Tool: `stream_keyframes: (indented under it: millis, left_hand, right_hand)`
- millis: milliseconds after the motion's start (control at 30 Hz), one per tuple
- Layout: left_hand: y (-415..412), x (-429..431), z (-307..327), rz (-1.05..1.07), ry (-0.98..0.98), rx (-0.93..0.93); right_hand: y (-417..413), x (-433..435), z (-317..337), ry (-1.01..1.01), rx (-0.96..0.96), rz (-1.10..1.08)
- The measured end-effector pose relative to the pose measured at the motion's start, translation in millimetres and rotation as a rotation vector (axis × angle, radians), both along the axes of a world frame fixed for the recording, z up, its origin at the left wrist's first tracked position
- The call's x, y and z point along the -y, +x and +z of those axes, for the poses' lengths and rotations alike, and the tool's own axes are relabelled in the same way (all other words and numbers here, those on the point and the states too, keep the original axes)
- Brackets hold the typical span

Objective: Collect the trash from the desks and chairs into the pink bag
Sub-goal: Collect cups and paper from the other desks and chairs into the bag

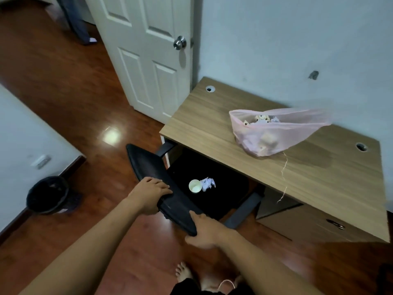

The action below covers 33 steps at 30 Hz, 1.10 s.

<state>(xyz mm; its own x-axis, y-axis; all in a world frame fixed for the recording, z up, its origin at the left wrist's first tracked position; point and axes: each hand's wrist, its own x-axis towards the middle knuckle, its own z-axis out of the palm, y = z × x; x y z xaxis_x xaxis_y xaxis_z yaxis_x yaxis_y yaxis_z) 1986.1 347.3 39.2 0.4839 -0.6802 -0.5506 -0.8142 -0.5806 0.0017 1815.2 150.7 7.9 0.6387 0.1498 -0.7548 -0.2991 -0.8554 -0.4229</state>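
Both hands on the chair backrest (148,167): our left hand (152,193) curls over its top edge, our right hand (205,233) clamps the near corner. The seat (225,201) is partly under the desk (202,124). On it, a paper cup (195,186) touches a crumpled paper (208,183). The pink bag (265,137) sits on the desk, mouth open, partly filled. Step, we judge: pulling the chair clear. Next: free one hand, pick up cup and paper, carry them to the bag.

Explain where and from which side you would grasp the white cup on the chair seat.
Probably pinch the rim of the cup from above, on its left side. Its open mouth faces the camera, leaving the rim exposed, and crumpled paper crowds its right.
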Motion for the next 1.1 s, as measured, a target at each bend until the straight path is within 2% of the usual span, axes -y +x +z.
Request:
stream_keyframes:
  millis: [267,667,800,867,933,1000,1100]
  left_hand:
    - [-23.7,-70.2,6.7,0.027,0.083,-0.004]
    - [-52.7,-131.5,11.8,0.074,0.169,-0.032]
    - [-56.8,-128.7,7.8,0.080,0.374,-0.073]
    - [-56.7,-107.5,18.7,0.103,0.568,-0.172]
    - [-52.3,-82.4,26.4,0.209,0.633,-0.332]
    - [-44.6,-61.4,28.9,0.347,0.558,-0.438]
    - [-22.9,-33.0,46.5,0.455,0.273,-0.364]
  right_hand:
    - [-7.4,-73.9,-1.8,0.055,-0.139,0.129]
    - [-19.5,-127.7,4.7,0.093,-0.184,0.228]
    - [-20.8,-118.8,6.0,0.175,-0.168,0.228]
    - [-17.7,-99.2,6.4,0.277,-0.121,0.121]
    - [-10.5,-69.0,6.4,0.296,-0.077,0.022]
    - [2.4,-30.7,8.7,0.269,-0.030,-0.055]
    - [30.4,37.0,22.1,0.221,0.095,-0.130]
